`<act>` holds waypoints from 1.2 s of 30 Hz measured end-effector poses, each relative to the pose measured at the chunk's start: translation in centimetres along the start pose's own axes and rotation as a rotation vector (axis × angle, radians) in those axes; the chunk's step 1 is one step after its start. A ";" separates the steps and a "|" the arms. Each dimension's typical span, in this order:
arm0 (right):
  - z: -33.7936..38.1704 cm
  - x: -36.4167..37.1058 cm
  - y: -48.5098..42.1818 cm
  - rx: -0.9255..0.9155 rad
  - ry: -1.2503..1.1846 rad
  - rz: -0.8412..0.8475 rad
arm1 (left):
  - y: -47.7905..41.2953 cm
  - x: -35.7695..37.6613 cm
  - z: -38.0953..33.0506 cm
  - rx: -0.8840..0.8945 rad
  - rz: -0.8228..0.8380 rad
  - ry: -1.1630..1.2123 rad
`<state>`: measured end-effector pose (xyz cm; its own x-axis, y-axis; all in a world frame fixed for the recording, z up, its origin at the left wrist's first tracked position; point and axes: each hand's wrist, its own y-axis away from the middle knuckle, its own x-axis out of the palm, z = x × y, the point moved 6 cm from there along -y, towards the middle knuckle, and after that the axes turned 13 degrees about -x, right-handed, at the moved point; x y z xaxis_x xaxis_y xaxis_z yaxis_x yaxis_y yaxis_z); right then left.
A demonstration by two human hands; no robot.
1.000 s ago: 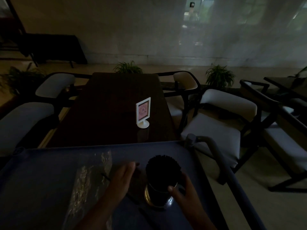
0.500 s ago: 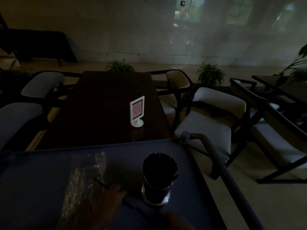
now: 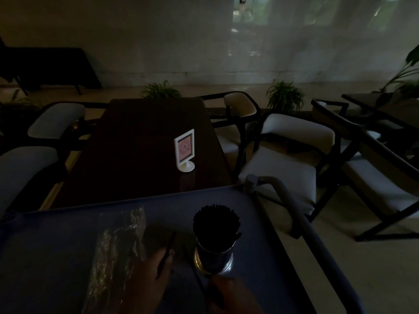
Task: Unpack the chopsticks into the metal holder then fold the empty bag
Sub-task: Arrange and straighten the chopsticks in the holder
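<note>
**Nearly unpacked, bag not yet folded**

We judge the unpacking almost done. The metal holder (image 3: 213, 257) stands on the cart (image 3: 56, 245), packed with chopsticks (image 3: 214, 225). The bag (image 3: 120, 252) lies flat and unfolded to its left, apparently empty. Our left hand (image 3: 145, 284) pinches one loose chopstick (image 3: 167, 250) between bag and holder. A stray stick (image 3: 195, 268) runs toward our right hand (image 3: 235, 295), just beside the holder's base; in this gloom we cannot tell whether that hand grips it. The folding is left to do.

Holder (image 3: 213, 261) and bag (image 3: 118, 245) set on cart (image 3: 56, 245)
Bag is laid left of holder; a sign (image 3: 184, 150) is stood on the far table (image 3: 140, 155).
</note>
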<state>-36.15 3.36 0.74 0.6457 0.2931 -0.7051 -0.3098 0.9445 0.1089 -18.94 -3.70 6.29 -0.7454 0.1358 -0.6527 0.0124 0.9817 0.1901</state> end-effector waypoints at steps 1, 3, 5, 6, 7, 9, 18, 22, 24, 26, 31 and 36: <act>-0.5 -1.6 0.1 -0.031 0.007 -0.110 | 0.4 0.1 -0.3 -0.017 -0.006 0.129; 1.1 -2.4 -0.4 -0.060 -0.053 -0.155 | 1.6 0.7 -0.8 -0.118 0.020 0.408; 2.9 -2.8 -0.8 -0.142 -0.140 -0.240 | 2.7 1.6 -0.9 -0.231 0.069 0.663; 3.5 -3.0 -0.9 -0.168 -0.170 -0.265 | 3.3 2.2 -1.0 -0.270 0.122 0.740; 3.6 -3.2 -1.0 -0.197 -0.187 -0.306 | 3.7 3.0 -1.3 -0.282 0.195 0.784; 4.0 -3.9 -0.9 -0.175 -0.225 -0.360 | 4.5 3.7 -2.2 -0.242 0.274 0.770; 5.2 -7.6 1.2 -0.259 -0.237 -0.430 | 4.9 1.9 -5.7 -0.112 0.132 0.406; 4.9 -9.7 1.7 -0.295 -0.482 -0.440 | 6.1 2.9 -7.2 -0.183 0.345 0.464; 5.1 -9.9 1.6 -0.327 -0.627 -0.396 | 7.0 3.7 -8.7 -0.137 0.546 0.424; 5.2 -10.1 1.6 -0.326 -0.737 -0.422 | 7.1 3.7 -9.6 -0.114 0.638 0.420; 3.7 -10.8 1.3 -0.228 -0.879 -0.582 | 5.7 2.5 -9.7 -0.101 0.777 0.478; 1.8 -12.0 0.6 -0.149 -1.079 -0.715 | 4.2 1.6 -7.4 -0.227 0.626 0.699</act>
<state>-42.82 0.64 10.50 0.9090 -0.2282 0.3489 0.3045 0.9350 -0.1817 -24.99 -0.37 11.44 -0.8767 0.4441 0.1851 0.4682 0.6989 0.5407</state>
